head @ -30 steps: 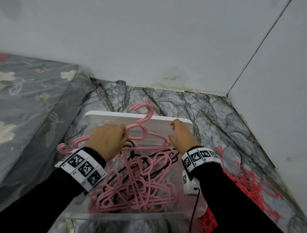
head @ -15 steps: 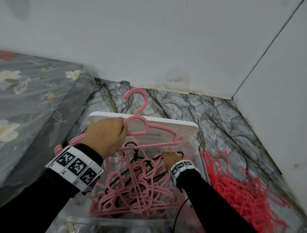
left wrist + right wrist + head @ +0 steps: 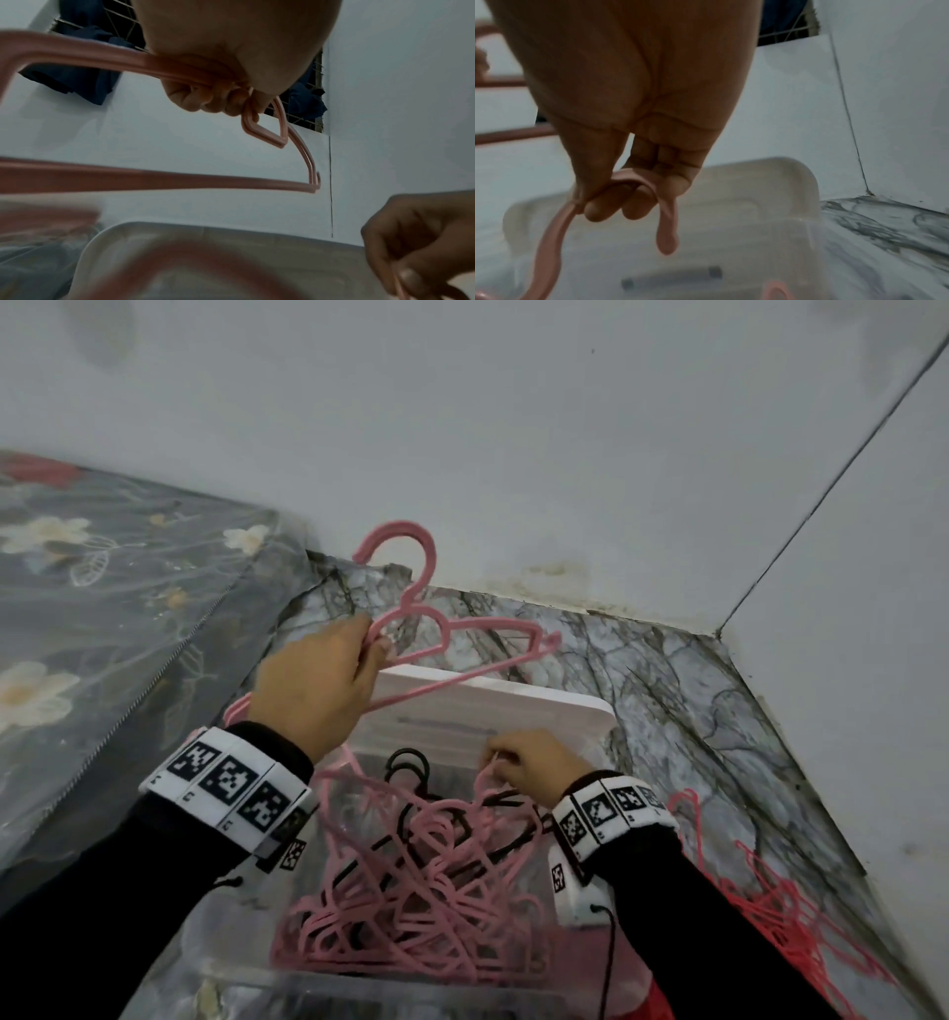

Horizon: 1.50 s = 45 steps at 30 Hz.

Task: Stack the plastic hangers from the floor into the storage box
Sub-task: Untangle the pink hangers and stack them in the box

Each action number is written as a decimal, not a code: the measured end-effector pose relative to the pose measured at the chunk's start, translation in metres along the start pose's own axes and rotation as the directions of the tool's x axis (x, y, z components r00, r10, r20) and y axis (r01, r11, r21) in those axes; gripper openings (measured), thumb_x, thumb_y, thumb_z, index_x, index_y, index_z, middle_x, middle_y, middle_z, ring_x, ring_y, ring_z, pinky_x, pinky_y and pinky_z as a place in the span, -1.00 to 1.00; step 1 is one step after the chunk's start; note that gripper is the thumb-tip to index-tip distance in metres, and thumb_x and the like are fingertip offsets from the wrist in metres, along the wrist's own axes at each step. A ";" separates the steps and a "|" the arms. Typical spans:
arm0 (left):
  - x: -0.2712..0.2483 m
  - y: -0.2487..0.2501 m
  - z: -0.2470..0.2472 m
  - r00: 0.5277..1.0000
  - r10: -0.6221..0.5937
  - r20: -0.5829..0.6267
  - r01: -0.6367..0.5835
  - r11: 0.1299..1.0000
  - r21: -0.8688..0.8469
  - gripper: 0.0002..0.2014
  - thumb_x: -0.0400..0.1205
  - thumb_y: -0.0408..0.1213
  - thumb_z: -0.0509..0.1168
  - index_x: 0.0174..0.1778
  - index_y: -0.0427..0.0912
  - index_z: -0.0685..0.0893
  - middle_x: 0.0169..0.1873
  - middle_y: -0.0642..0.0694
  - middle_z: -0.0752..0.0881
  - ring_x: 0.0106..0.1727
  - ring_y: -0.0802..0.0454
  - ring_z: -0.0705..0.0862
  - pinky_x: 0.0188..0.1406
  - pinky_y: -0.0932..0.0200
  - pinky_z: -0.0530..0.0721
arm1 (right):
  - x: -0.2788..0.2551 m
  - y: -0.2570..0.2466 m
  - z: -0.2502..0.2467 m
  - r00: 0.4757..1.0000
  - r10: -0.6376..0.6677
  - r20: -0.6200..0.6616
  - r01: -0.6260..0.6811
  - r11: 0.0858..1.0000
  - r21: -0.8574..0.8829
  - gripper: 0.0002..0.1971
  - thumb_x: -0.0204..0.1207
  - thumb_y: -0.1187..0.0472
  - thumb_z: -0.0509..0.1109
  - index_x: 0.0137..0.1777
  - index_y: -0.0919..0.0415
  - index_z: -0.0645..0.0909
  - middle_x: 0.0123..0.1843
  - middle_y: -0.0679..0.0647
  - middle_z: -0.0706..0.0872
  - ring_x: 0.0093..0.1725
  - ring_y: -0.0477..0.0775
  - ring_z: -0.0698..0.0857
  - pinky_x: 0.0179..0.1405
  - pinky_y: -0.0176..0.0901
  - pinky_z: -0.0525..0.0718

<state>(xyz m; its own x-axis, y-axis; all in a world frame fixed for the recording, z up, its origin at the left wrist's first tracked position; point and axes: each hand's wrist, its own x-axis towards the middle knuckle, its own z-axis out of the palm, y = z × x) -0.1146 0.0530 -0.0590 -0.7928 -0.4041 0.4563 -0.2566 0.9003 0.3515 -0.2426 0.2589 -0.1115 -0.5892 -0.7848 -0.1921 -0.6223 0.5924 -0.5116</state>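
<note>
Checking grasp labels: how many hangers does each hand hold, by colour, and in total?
Pink hangers in left hand: 2 (doubled outlines in the left wrist view)
Pink hanger in right hand: 1, pinched at its hook
Other colours held: 0
Total held: 3

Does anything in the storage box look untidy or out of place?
Yes. The pink hangers in the storage box lie tangled with black hangers, not stacked. Red hangers remain on the floor.
</note>
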 end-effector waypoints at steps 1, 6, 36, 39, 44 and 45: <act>0.001 -0.001 -0.003 0.999 -0.014 -0.033 0.013 1.000 -0.012 -0.74 0.73 -0.04 0.05 -0.21 -0.08 0.39 -0.45 0.06 0.40 -0.44 -0.06 0.42 -0.53 0.12 0.22 | -0.003 -0.006 -0.007 1.000 -0.007 -0.030 0.009 0.998 0.057 -0.84 0.50 0.41 0.31 -0.04 0.29 0.72 -0.28 0.04 0.72 -0.32 -0.18 0.63 -0.24 -0.38 0.60; 0.007 -0.011 -0.017 0.978 -0.090 -0.188 0.070 0.992 -0.109 -0.73 0.75 0.00 0.00 -0.15 -0.08 0.39 -0.36 0.01 0.46 -0.37 -0.06 0.42 -0.41 0.07 0.30 | -0.021 -0.015 -0.045 0.968 0.043 -0.246 0.012 0.976 0.215 -0.84 0.57 0.36 0.29 -0.12 0.17 0.69 -0.39 -0.08 0.65 -0.46 -0.24 0.57 -0.34 -0.22 0.64; 0.016 -0.018 0.005 0.991 -0.115 -0.062 0.090 0.945 -0.315 -0.82 0.74 -0.24 0.06 0.06 -0.26 0.50 -0.13 -0.25 0.56 -0.18 -0.15 0.49 -0.31 0.10 0.30 | -0.052 -0.031 -0.082 0.949 -0.050 -0.312 0.311 0.334 0.890 -0.73 0.39 0.34 0.42 0.11 0.35 0.67 -0.16 0.18 0.80 -0.25 0.03 0.77 -0.27 -0.29 0.73; 0.008 -0.004 0.006 0.995 -0.094 0.016 0.091 0.896 -0.434 -0.80 0.65 -0.16 0.03 0.00 -0.16 0.50 -0.22 -0.08 0.55 -0.23 -0.02 0.51 -0.36 0.14 0.34 | -0.047 -0.037 -0.076 0.925 -0.032 -0.380 0.351 0.459 0.816 -0.80 0.49 0.49 0.37 0.10 0.38 0.66 -0.21 0.19 0.80 -0.29 0.04 0.76 -0.29 -0.29 0.72; -0.006 0.018 0.014 0.960 0.081 0.268 0.049 0.895 -0.444 -0.62 0.53 0.05 -0.02 0.06 -0.10 0.49 -0.07 -0.07 0.55 -0.05 -0.01 0.54 -0.11 0.26 0.47 | -0.036 -0.046 -0.066 0.894 -0.002 -0.447 0.352 0.619 0.702 -0.89 0.55 0.50 0.33 -0.04 0.34 0.64 -0.31 0.19 0.74 -0.43 -0.01 0.69 -0.45 -0.29 0.66; -0.009 0.020 0.017 0.944 0.119 0.307 0.022 0.907 -0.421 -0.58 0.53 0.14 -0.03 0.07 -0.09 0.49 -0.06 -0.04 0.54 -0.03 0.01 0.54 -0.07 0.24 0.50 | -0.035 -0.047 -0.064 0.891 -0.007 -0.453 0.355 0.634 0.687 -0.90 0.55 0.48 0.33 -0.04 0.33 0.64 -0.31 0.17 0.74 -0.43 -0.02 0.68 -0.45 -0.29 0.66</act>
<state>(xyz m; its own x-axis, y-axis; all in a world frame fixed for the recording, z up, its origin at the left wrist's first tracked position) -0.1220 0.0779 -0.0702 -0.9490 -0.2243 0.2214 -0.0178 0.7397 0.6727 -0.2259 0.2698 -0.0267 -0.7542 -0.6215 0.2120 -0.2492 -0.0279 -0.9681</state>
